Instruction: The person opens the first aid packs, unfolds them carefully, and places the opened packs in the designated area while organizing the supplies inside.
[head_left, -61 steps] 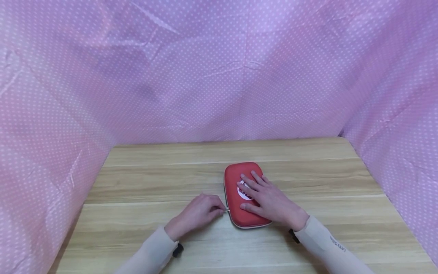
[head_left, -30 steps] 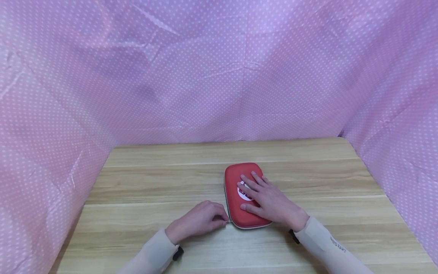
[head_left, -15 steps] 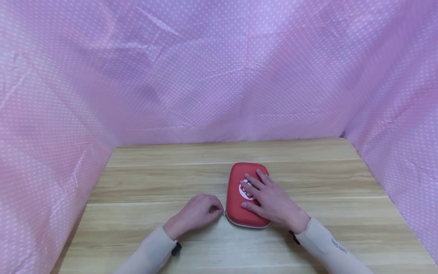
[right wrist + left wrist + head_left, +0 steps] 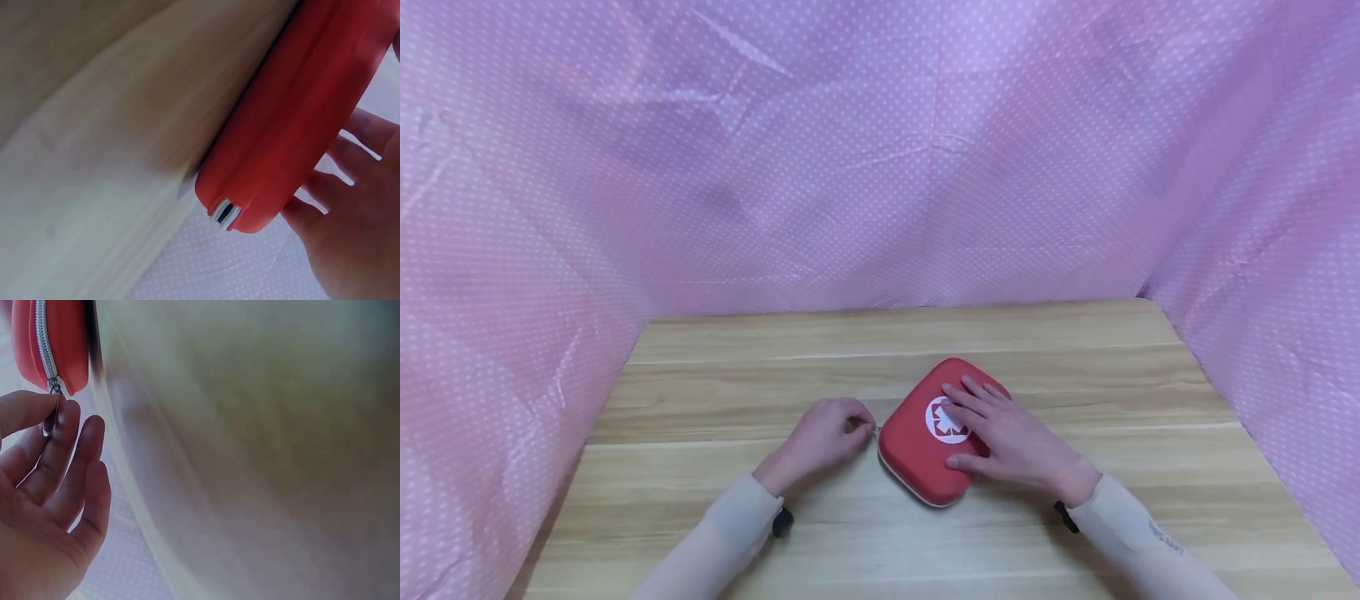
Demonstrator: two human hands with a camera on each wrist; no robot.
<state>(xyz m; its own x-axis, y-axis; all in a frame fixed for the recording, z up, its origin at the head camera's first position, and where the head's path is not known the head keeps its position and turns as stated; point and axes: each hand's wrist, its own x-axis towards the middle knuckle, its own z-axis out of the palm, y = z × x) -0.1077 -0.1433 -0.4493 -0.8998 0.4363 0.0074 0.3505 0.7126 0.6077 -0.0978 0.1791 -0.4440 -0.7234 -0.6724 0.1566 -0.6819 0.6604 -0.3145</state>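
A red zippered first-aid case (image 4: 917,429) with a white round emblem (image 4: 938,419) lies turned at an angle on the table. At its left corner my left hand (image 4: 816,442) pinches the zipper pull (image 4: 50,423) between thumb and index finger, the other fingers loosely bent. Behind the pull, the silver zipper teeth (image 4: 44,344) run closed along the case's side in the left wrist view. My right hand (image 4: 1018,442) rests on the lid with fingers spread, covering part of the emblem. In the right wrist view, a short zipper end (image 4: 225,214) shows on the case's edge.
The wood-grain table (image 4: 715,392) bears the case and has a rounded far right corner. Pink polka-dot cloth (image 4: 820,192) hangs behind the table and along both sides. A dark band (image 4: 782,522) sits at the left wrist.
My left hand first drew the zipper pull toward the near left corner, then moved up and left with it. The case has turned clockwise under my right hand, which shifted slightly right.
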